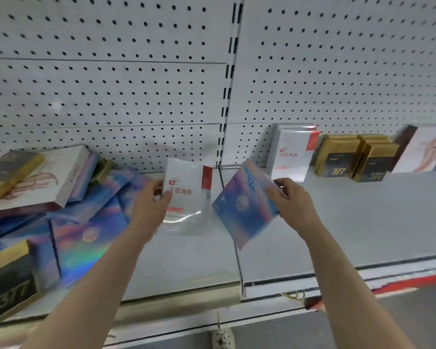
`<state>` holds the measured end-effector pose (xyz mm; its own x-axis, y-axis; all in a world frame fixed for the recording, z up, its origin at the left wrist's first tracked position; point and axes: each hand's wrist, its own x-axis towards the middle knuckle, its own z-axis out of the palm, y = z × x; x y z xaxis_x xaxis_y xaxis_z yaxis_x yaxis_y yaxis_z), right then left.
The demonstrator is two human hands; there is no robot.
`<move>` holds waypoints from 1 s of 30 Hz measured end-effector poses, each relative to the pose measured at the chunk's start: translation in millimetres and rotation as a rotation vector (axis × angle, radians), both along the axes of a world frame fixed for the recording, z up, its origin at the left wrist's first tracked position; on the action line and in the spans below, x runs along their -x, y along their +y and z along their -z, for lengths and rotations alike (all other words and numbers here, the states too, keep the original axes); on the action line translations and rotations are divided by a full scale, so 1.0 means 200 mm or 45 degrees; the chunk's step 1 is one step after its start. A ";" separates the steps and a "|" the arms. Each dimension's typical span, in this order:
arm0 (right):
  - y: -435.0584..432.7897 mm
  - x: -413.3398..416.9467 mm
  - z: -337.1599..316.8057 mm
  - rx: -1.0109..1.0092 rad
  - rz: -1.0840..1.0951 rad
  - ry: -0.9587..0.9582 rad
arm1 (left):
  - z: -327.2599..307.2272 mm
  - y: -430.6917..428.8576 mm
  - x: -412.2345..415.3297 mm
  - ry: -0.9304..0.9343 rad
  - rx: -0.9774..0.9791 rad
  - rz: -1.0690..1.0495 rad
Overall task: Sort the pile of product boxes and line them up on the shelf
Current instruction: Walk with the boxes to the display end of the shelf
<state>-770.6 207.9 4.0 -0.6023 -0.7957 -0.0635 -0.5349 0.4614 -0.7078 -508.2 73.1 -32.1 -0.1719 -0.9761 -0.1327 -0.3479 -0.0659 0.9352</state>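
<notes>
White perforated back panel [111, 84] fills the far part of the head view, split by a slotted upright post [227, 96]. Below it runs the pale grey shelf [350, 222], its near edge crossing the frame.

The left hand [149, 202] grips a white box with a red stripe [186, 197] by its left edge, thumb on the front and fingers curled behind. The box is held upright above the middle of the shelf. The right hand [291, 200] pinches a blue iridescent box [242, 205] at its right edge, fingers bent round it. This box is tilted on one corner, just right of the white one and apart from it.

On the left lies the unsorted pile: blue holographic boxes [86, 230] lying flat and overlapping, a black-and-gold box marked 377 [8, 285] at the near left, and a large white box [56, 177] leaning on top with a gold box [10, 172] resting on it.

At the far right, against the panel, stand matching white boxes [292, 157], then two black-and-gold 377 boxes [358, 162], then a large pale box [423, 149] cut off by the frame. A shoe [222, 337] shows at the bottom edge.
</notes>
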 end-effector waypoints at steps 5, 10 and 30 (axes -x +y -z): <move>0.37 -0.13 -0.04 0.065 0.215 0.054 | 0.00 0.17 -0.03 0.115 -0.001 0.169; 0.76 -0.16 -0.12 0.176 0.477 0.048 | -0.06 0.42 0.10 0.201 -0.028 0.364; 2.39 0.96 -0.09 0.188 0.930 0.242 | -0.05 1.79 1.66 0.305 -0.036 0.802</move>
<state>-962.1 685.6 22.0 -0.9682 -0.1841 0.1694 -0.2492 0.6523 -0.7158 -839.2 431.4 -21.4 -0.7350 -0.6766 -0.0442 -0.1111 0.0558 0.9922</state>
